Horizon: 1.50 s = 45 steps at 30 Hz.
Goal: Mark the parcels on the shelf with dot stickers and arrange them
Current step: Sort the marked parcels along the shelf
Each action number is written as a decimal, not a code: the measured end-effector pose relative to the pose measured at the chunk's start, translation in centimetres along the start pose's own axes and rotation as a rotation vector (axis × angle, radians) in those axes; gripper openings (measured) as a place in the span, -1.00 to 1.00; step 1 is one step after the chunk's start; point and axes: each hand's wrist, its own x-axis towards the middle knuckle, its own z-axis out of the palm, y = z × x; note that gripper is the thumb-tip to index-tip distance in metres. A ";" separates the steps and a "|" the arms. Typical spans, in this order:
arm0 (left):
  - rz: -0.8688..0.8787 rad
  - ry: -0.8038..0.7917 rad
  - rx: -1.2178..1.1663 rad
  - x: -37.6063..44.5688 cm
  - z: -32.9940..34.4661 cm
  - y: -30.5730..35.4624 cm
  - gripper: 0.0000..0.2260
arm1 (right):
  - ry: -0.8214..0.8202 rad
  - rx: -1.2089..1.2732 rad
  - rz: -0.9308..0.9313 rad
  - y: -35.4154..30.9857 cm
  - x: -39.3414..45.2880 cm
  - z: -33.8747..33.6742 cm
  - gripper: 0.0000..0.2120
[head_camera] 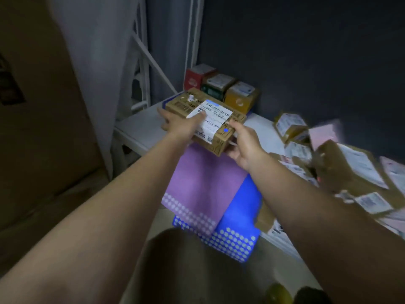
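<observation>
The cardboard parcel point(208, 119) sits at the shelf's point(140, 126) near edge, a blue dot sticker point(226, 130) already on its top. It looks stiff, light, easy to slide; the two short ends seem the safest holds. The left hand point(182, 126) lies flat across its label, fingers straight. The right hand point(243, 143) cups the corner at four o'clock, fingers curled round it. Small boxes point(221, 88) crowd twelve o'clock; a loose heap of parcels point(341, 163) sprawls at three. Purple and blue sticker sheets point(206, 185) hang at six.
</observation>
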 end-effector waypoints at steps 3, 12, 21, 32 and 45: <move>0.075 0.078 0.013 4.7 1.5 -1.0 0.23 | 0.012 0.024 0.000 0.7 5.5 1.1 -0.63; 0.324 0.099 0.268 18.1 2.5 -2.6 -0.38 | 0.032 -0.111 -0.084 1.1 20.9 7.0 -0.48; 0.339 0.009 0.664 23.9 2.5 -4.3 -0.37 | 0.099 -0.752 -0.308 1.0 24.3 9.0 -0.43; 0.298 -0.024 0.745 17.9 2.6 -2.4 -0.53 | -0.065 -1.012 -0.538 0.5 17.1 4.4 -0.72; 0.399 -0.243 0.997 -11.0 8.3 -0.3 -0.65 | 0.167 -1.160 -0.583 -3.6 -11.6 -12.5 -0.86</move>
